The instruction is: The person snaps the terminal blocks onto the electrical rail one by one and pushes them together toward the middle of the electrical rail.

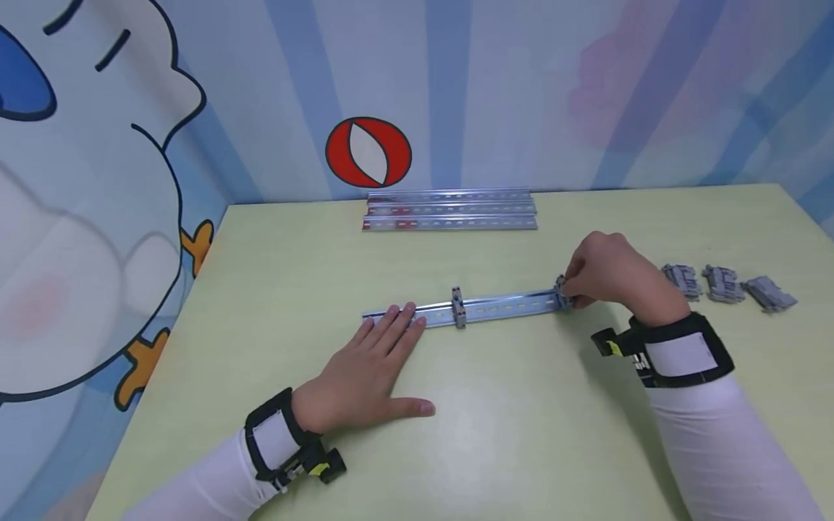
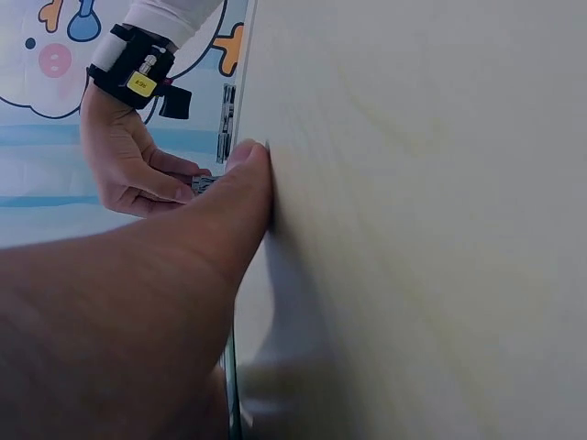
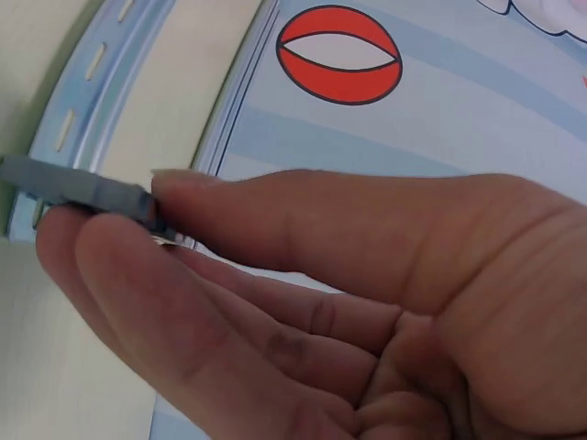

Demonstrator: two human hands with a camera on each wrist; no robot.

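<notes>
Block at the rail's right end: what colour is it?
Grey; the block shows best in the right wrist view.

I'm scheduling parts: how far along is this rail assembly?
One gray rail block sits across the slotted metal rail, so that looks done. The right grip holds another block at the rail's right end. Probably left: three loose blocks at right, and perhaps the bare slotted rails behind.

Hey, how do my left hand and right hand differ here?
Your left hand lies flat; your right hand curls, pinching a grey block. The left hand partly covers the shiny rail near its left end; the right hand is at the right end. Each wears a black wrist strap.
</notes>
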